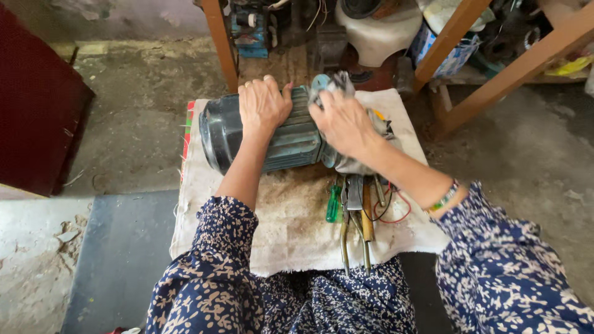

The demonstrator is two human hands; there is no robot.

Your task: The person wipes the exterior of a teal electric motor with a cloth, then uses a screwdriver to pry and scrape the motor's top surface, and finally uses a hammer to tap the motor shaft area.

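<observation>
A dark green electric motor (pixel 281 139) with a ribbed body and a black end cover lies on its side on a dirty white cloth (pixel 291 229). My left hand (pixel 263 105) rests flat on top of the motor's body, palm down. My right hand (pixel 343 120) presses a grey rag (pixel 362 162) against the motor's right end, fingers closed on the rag. Just below the rag lie a green-handled screwdriver (pixel 333 204), pliers (pixel 354 216) and a wooden-handled tool (pixel 367 216), with a red wire (pixel 402 207) beside them.
The cloth covers a low stand in front of my knees. Wooden legs (pixel 223 46) of a bench rise behind the motor, with cans, a white housing (pixel 377 31) and clutter under it. A dark red panel (pixel 37 105) stands at left. Bare concrete floor lies around.
</observation>
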